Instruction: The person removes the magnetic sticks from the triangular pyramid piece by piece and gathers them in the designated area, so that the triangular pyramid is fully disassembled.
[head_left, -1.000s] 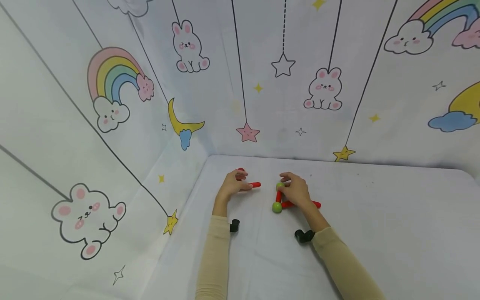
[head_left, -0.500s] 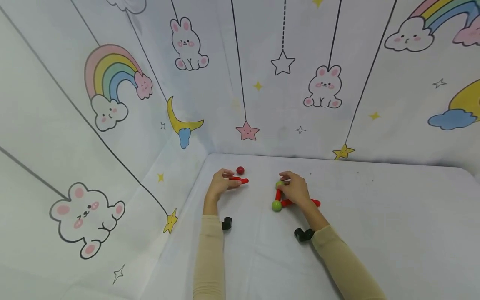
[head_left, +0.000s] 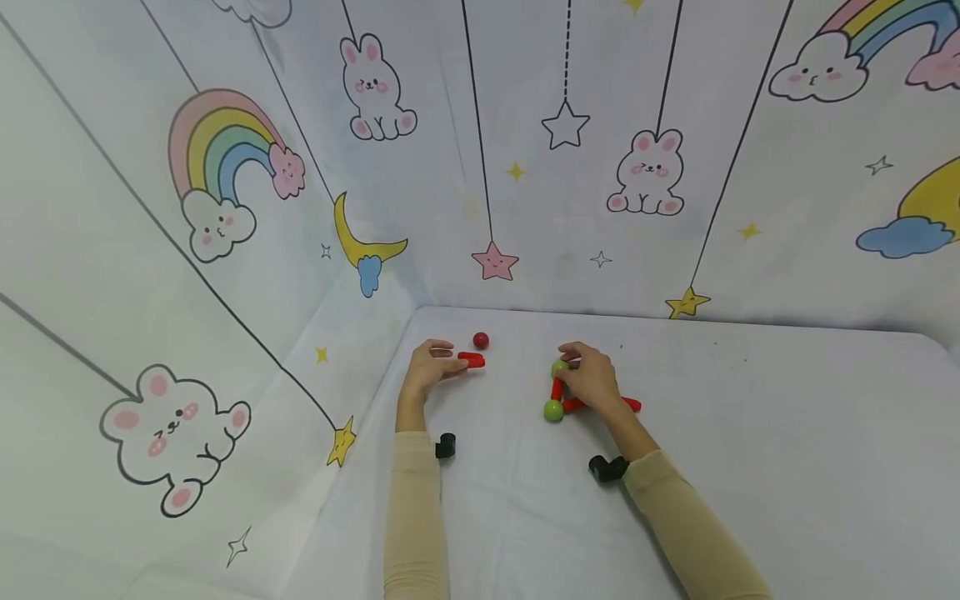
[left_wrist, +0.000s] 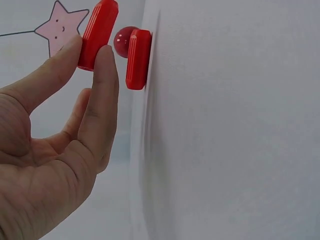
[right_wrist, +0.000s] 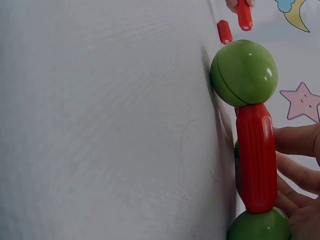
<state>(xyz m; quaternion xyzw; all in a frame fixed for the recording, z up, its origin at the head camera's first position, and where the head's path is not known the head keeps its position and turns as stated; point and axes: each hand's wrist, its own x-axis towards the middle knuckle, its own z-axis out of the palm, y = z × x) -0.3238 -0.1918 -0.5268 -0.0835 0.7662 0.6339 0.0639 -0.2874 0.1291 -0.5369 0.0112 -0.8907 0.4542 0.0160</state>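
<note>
My left hand [head_left: 428,367] pinches a red rod [left_wrist: 99,32] between thumb and fingertip, raised off the table. A second red rod [left_wrist: 139,60] lies on the tabletop just beyond, with a red ball [head_left: 481,340] behind it. Across from it, my right hand [head_left: 594,379] holds the far green ball [head_left: 559,367] of a ball-and-rod toy piece. From there a red rod [head_left: 557,390] runs to the near green ball [head_left: 553,411]. Another red rod [right_wrist: 256,159] joins that near ball to a further green ball [right_wrist: 260,227], hidden under my right wrist in the head view.
A red rod [head_left: 632,405] sticks out to the right from under my right wrist. The white cloth-covered table [head_left: 750,433] meets a printed backdrop [head_left: 525,208] at the back and left. Black wrist cameras [head_left: 609,470] sit on both sleeves.
My left hand has moved left and drawn the red rod away from the centre, uncovering the red ball. My right hand and the green-ball piece stay in place.
</note>
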